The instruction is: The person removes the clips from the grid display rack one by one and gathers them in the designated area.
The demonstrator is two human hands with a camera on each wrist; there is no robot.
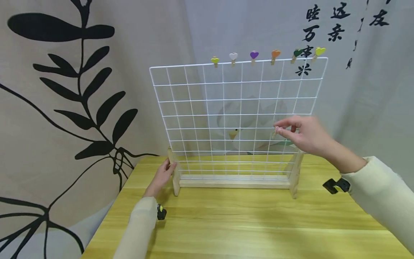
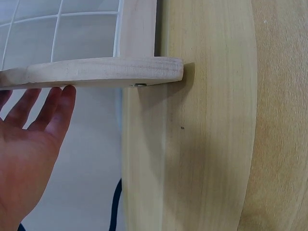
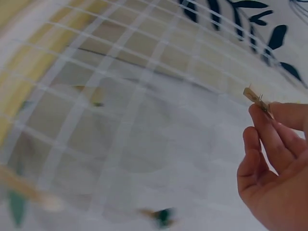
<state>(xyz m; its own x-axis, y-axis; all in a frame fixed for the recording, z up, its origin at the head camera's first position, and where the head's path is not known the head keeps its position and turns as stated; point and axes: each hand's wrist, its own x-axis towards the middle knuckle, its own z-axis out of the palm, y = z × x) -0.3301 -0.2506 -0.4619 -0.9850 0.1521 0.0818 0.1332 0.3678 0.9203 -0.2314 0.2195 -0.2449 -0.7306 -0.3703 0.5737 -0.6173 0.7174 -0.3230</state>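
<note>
A white wire grid rack (image 1: 240, 99) stands upright on the table in a wooden base. My left hand (image 1: 162, 177) is at the left wooden side support (image 1: 176, 176); in the left wrist view its fingertips (image 2: 69, 92) touch the support's outer face. My right hand (image 1: 307, 135) pinches a small wooden clothespin (image 3: 251, 95) between thumb and fingers, in front of the right half of the grid. Several clothespins with hearts line the top wire, among them a purple one (image 1: 254, 54), an orange one (image 1: 275, 54) and a yellow one (image 1: 320, 51) near the right corner.
The rack stands toward the back of a yellow wood-grain table (image 1: 245, 223). Behind it hangs a pale curtain (image 1: 155, 32) with black leaf prints and writing. The rack's right wooden support (image 1: 295, 174) stands below my right forearm.
</note>
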